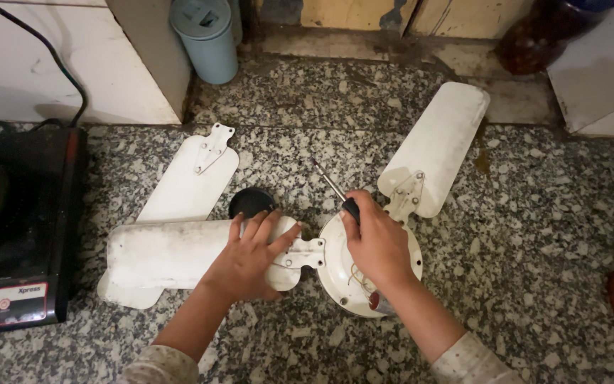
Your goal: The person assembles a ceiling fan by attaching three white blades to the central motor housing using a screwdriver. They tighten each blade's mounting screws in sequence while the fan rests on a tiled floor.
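Here, the right hand (378,242) has its grip clamped on a screwdriver (339,194); the left hand (250,256) presses flat, fingers apart, on a fan blade (165,252).

Left hand (248,259) flat, right hand (376,242) fisted.
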